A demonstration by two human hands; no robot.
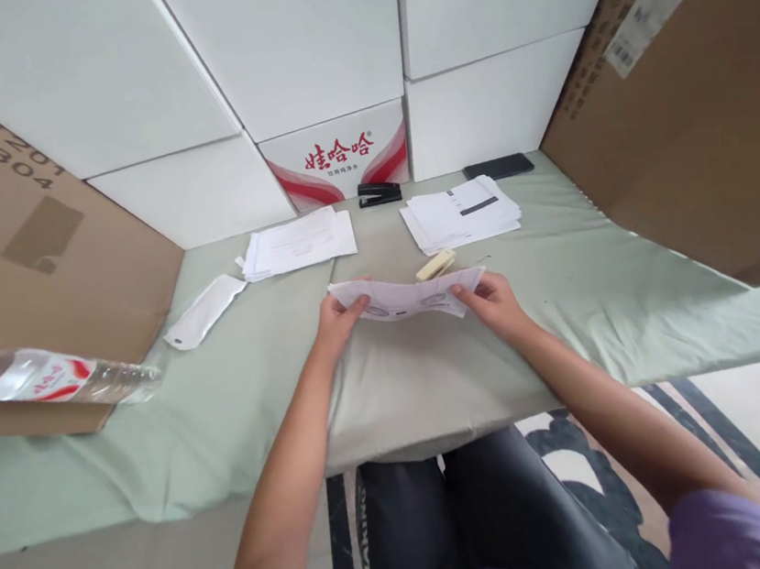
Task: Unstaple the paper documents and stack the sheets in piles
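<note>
Fingers: both sets curl over the near corners of a thin white printed paper sheet point(410, 299), thumbs on top, pinching it at either end.
Left hand point(336, 322): grips the sheet's left end, just left of frame centre; forearm runs up from the lower left, wrist straight, palm turned down.
Right hand point(497, 302): grips the sheet's right end; forearm comes in from the lower right, knuckles up.
Sheet axis: long side runs left to right across the frame; it sags a little in the middle and its far edge tilts up toward the boxes.
Sheet place: centre of the frame, held just over the pale green cloth-covered table point(596, 295).
Just beyond it: a small cream oblong block point(436, 265) lies on the cloth, near the right hand.
Farther back: two loose stacks of white papers, one left of centre point(298, 244), one right of centre point(461, 212); a black stapler point(379, 193) between them against a red-and-white printed carton point(337, 156).
Left edge: a clear plastic water bottle point(45, 376) lies on its side.
</note>
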